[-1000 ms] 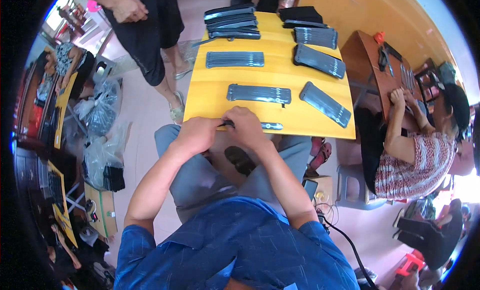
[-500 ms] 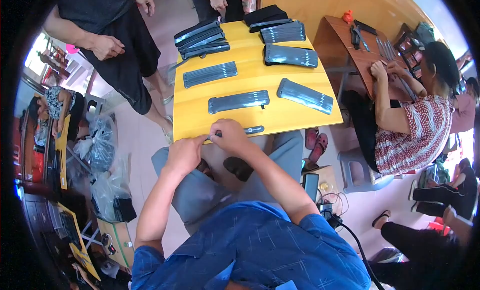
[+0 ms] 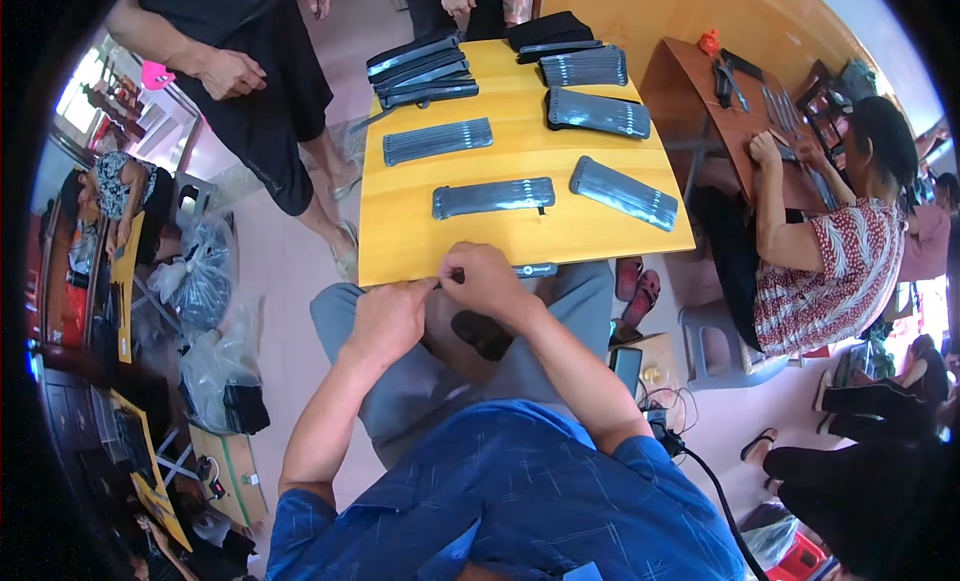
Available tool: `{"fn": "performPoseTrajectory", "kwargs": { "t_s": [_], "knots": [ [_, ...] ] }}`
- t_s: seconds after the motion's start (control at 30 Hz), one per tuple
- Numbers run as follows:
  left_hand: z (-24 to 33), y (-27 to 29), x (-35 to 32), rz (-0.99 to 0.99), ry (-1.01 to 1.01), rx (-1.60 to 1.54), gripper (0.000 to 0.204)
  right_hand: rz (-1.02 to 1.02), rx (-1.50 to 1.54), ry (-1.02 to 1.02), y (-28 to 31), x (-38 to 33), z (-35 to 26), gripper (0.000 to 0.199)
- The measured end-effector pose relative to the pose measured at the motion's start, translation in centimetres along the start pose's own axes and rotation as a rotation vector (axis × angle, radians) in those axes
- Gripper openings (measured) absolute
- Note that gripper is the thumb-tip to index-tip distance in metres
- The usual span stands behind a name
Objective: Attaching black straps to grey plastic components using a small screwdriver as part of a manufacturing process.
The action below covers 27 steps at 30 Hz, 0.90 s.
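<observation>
At the near edge of the yellow tabletop [image 3: 410, 246], my left hand [image 3: 390, 316] and my right hand [image 3: 482, 281] meet with pinched fingertips. Both are closed on a narrow dark strip [image 3: 537, 271]; its rounded end, bearing a small pale mark, sticks out to the right of my right hand. The fingers cover the rest of it. Beyond my hands lies a flat dark pack of side-by-side strips [image 3: 493, 198]. A similar glossy pack [image 3: 624, 193] rests at an angle to the right, and another pack [image 3: 438, 142] lies farther left.
Stacked dark packs [image 3: 422, 71] stand at the far left of the tabletop, with more packs [image 3: 598, 113] at the far right. A person in black shorts [image 3: 245, 111] stands at the left. A seated person [image 3: 825, 241] works at a brown table [image 3: 720, 131]. A black cable [image 3: 715, 481] runs beside my right arm.
The view has shifted slightly, so the tabletop sits a little farther right. Both my hands stay together on the strip, and less of its right end shows past my right hand.
</observation>
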State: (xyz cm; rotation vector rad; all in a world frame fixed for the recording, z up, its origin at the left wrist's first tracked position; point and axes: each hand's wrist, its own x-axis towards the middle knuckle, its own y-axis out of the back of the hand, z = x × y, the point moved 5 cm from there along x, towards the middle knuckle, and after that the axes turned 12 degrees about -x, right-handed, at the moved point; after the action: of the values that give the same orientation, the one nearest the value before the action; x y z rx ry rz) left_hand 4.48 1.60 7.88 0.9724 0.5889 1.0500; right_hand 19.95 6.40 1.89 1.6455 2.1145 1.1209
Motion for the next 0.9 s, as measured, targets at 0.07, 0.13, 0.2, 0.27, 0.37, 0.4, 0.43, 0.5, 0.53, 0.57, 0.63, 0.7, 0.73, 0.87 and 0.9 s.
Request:
{"fn": "performPoseTrajectory", "kwargs": {
  "t_s": [0.07,0.13,0.2,0.27,0.37,0.4,0.43,0.5,0.53,0.57,0.63,0.7,0.73,0.87,0.9],
  "knots": [
    [-0.5,-0.4,-0.2,0.005,-0.001,-0.066,0.036,0.024,-0.077,0.028,-0.2,-0.5,-0.6,0.009],
    [-1.0,-0.6,-0.5,0.025,0.018,-0.083,0.033,0.158,-0.026,0.029,0.2,-1.1,-1.0,0.008],
    [-0.9,-0.4,-0.8,0.043,0.037,-0.099,0.031,0.205,0.000,0.002,0.3,-1.4,-1.2,0.008],
    [-0.1,0.5,-1.1,0.080,0.086,-0.117,0.025,0.246,0.030,-0.022,0.5,-1.9,-1.5,0.009],
    [-0.4,0.2,-1.9,0.128,0.074,-0.047,0.026,0.307,0.046,-0.094,1.2,-2.8,-1.5,0.007],
    [-0.8,0.2,-2.1,0.136,0.082,-0.048,0.026,0.321,0.127,-0.144,1.4,-3.2,-1.0,0.007],
    [-1.4,0.1,-2.2,0.140,0.086,-0.168,0.031,0.329,0.212,-0.193,1.4,-3.6,-0.6,0.007],
    [-2.2,-0.4,-2.4,0.153,0.099,-0.288,0.038,0.293,0.249,-0.176,0.8,-4.2,-0.8,0.004],
    [-2.5,-1.0,-2.3,0.137,0.090,-0.458,0.043,0.230,0.435,-0.255,0.2,-4.7,-0.8,0.002],
    [-2.6,-1.6,-2.2,0.120,0.078,-0.628,0.049,0.164,0.619,-0.335,-0.5,-5.1,-0.9,0.001],
    [-2.2,-2.3,-2.2,0.191,0.068,-0.767,0.049,0.151,0.722,-0.319,-1.0,-5.7,-2.1,0.002],
    [-2.1,-2.8,-2.3,0.260,0.056,-0.905,0.050,0.139,0.826,-0.305,-1.0,-6.0,-2.6,0.004],
    [-2.1,-3.1,-2.3,0.246,0.043,-0.962,0.044,0.112,0.854,-0.330,-1.0,-6.2,-2.6,0.004],
    [-1.1,-2.9,-2.6,0.251,0.056,-1.082,0.035,0.053,0.908,-0.334,-1.2,-6.5,-2.6,0.005],
    [-1.1,-2.8,-2.6,0.258,0.060,-1.084,0.035,0.045,0.906,-0.334,-1.1,-6.5,-2.6,0.005]
  ]
}}
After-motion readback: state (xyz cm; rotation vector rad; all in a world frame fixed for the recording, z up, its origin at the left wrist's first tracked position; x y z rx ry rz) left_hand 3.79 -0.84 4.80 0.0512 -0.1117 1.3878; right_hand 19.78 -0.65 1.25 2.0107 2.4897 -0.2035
